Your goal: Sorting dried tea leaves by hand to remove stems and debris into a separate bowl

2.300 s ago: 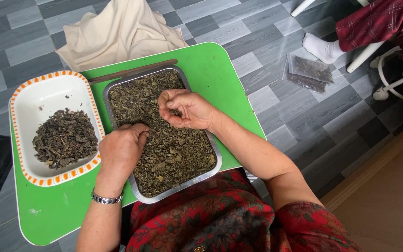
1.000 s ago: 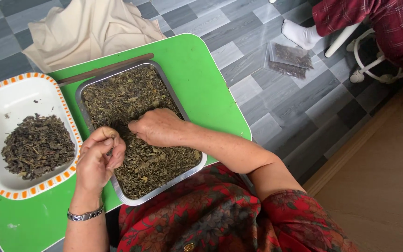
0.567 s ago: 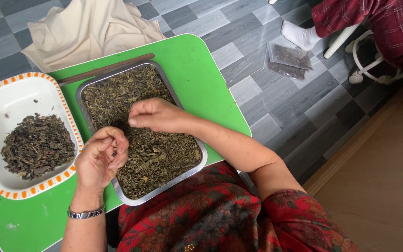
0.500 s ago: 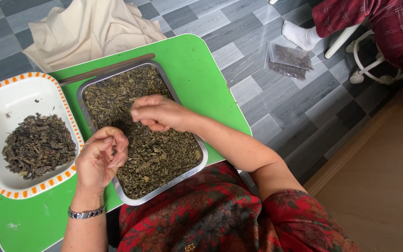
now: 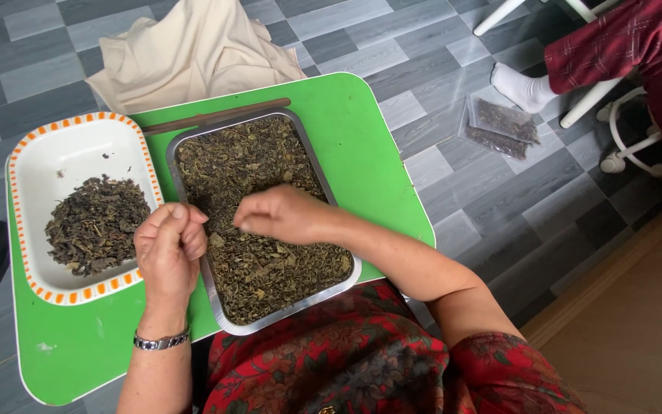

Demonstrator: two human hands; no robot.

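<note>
A metal tray (image 5: 312, 157) full of dried green leaves (image 5: 262, 253) lies on a small green table (image 5: 362, 130). My right hand (image 5: 285, 215) hovers over the tray's middle, fingertips pinched together on a bit of leaf. My left hand (image 5: 170, 249) is curled into a loose fist at the tray's left rim, fingers closed; what it holds is hidden. A white dish with an orange-patterned rim (image 5: 78, 142) to the left holds a pile of darker leaves (image 5: 97, 226).
A brown stick (image 5: 216, 115) lies behind the tray. A beige cloth (image 5: 193, 50) lies on the tiled floor beyond the table. Clear bags of leaves (image 5: 499, 126) lie on the floor at right, near another person's socked foot (image 5: 522, 88) and white chair legs (image 5: 622, 146).
My right hand has lifted from the leaves and drawn toward my left hand with pinched fingers. My left hand stays curled by the tray's left rim.
</note>
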